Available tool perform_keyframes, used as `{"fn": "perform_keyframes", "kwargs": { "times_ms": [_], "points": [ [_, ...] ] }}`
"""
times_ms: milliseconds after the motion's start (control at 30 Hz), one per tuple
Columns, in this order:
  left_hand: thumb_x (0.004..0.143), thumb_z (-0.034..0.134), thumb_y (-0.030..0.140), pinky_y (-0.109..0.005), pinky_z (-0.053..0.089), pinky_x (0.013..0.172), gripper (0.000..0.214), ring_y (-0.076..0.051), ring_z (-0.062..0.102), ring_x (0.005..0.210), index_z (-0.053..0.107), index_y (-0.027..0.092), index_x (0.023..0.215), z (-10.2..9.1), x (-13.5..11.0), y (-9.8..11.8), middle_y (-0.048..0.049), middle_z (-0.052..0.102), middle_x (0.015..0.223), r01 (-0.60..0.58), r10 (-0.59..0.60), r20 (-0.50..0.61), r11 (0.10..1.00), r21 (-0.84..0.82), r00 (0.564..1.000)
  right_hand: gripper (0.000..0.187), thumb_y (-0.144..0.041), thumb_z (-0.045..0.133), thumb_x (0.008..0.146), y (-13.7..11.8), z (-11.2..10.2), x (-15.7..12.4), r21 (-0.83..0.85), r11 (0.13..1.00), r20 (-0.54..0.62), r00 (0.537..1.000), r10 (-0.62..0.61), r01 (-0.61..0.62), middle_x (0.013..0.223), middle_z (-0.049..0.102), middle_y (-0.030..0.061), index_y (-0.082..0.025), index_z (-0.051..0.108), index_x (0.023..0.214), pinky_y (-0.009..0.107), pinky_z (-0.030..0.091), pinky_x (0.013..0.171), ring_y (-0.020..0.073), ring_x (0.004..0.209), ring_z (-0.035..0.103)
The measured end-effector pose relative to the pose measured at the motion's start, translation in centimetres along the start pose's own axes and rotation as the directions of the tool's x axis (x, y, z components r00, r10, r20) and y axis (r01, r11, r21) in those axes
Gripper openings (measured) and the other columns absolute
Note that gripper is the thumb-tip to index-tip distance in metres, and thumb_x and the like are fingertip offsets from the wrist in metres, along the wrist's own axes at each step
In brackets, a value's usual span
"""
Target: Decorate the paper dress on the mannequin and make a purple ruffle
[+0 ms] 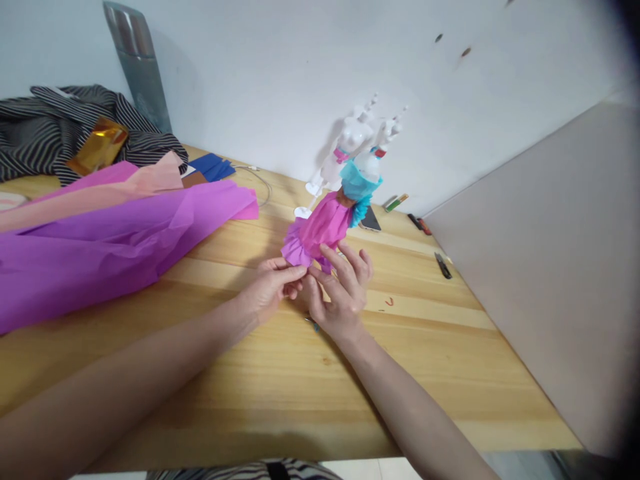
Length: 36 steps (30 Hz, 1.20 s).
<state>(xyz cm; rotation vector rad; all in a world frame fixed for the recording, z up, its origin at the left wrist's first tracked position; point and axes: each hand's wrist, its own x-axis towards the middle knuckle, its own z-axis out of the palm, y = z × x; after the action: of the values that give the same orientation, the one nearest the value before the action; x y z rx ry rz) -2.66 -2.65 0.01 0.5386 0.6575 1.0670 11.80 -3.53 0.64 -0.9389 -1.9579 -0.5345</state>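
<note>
A small white mannequin point(369, 163) stands in front of me, dressed in a turquoise crepe paper top point(357, 180) and a pink paper skirt point(327, 220). A purple paper ruffle point(299, 245) runs along the skirt's lower edge. My left hand point(273, 283) pinches the ruffle's bottom edge between thumb and fingers. Right beside it, my right hand point(343, 287) has thumb and index finger closed at the same hem, its other fingers bent loosely against the skirt. Just behind is a second white mannequin point(353, 137) with a pink band.
Purple crepe paper point(100, 247) and a peach strip point(100, 190) cover the table's left side. Striped cloth point(45, 127), a gold piece point(100, 145), blue paper point(210, 167) and a tall bottle point(143, 73) are behind. A phone point(370, 219) and a cutter point(443, 265) lie right.
</note>
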Motion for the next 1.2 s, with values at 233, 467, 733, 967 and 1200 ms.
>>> {"fn": "perform_keyframes", "kwargs": {
  "times_ms": [233,467,733,967,1200],
  "points": [
    [0.056,0.084,0.027,-0.02,0.034,0.046,0.028,-0.007,0.05,0.05,0.069,0.011,0.072,0.18,-0.09,0.01,-0.0004,0.061,0.06,-0.003,0.003,0.013,1.0,0.003,1.0,0.011,-0.017,0.06,0.082,-0.2,-0.22,-0.09,0.053,0.997,0.011,0.999,0.047,-0.048,0.12,0.066,0.0057,-0.023,0.065,0.089,0.058,0.033,0.105,0.0295,0.122,0.052],
    [0.056,0.082,0.022,-0.02,0.033,0.046,0.024,-0.006,0.049,0.047,0.069,0.01,0.072,0.43,-0.09,-0.13,-0.0007,0.061,0.059,-0.026,0.027,-0.013,0.999,0.032,1.0,0.012,-0.016,0.058,0.082,-0.19,-0.23,-0.25,0.053,0.998,0.02,0.999,0.037,-0.038,0.121,0.065,0.0061,-0.022,0.065,0.09,0.058,0.032,0.105,0.03,0.123,0.051],
    [0.056,0.081,0.021,-0.02,0.032,0.045,0.022,-0.006,0.048,0.047,0.068,0.01,0.07,0.6,-0.11,-0.11,-0.0005,0.061,0.057,-0.028,0.028,-0.025,1.0,0.011,0.999,0.013,-0.015,0.056,0.082,-0.54,-0.57,0.25,0.097,0.994,-0.001,0.999,0.054,-0.054,0.119,0.065,0.0071,-0.022,0.064,0.089,0.057,0.036,0.102,0.0296,0.121,0.053],
    [0.057,0.077,0.018,-0.021,0.031,0.045,0.018,-0.006,0.047,0.046,0.066,0.01,0.069,0.6,-0.09,-0.07,0.001,0.057,0.055,-0.036,0.037,-0.028,0.999,0.032,0.999,0.018,-0.012,0.06,0.079,-0.26,-0.75,0.64,0.165,0.981,-0.071,0.991,0.116,-0.103,0.116,0.064,0.0098,-0.021,0.062,0.095,0.052,0.045,0.095,0.0298,0.116,0.057],
    [0.058,0.075,0.014,-0.02,0.033,0.046,0.014,-0.007,0.049,0.048,0.064,0.011,0.066,0.61,0.08,-0.17,0.0005,0.058,0.055,-0.045,0.045,-0.025,0.999,0.001,0.999,0.035,-0.011,0.063,0.077,-0.24,-0.16,0.43,0.14,0.985,-0.072,0.991,0.115,-0.104,0.103,0.063,0.0096,-0.021,0.057,0.11,0.043,0.051,0.083,0.0238,0.097,0.06]
  ]
}}
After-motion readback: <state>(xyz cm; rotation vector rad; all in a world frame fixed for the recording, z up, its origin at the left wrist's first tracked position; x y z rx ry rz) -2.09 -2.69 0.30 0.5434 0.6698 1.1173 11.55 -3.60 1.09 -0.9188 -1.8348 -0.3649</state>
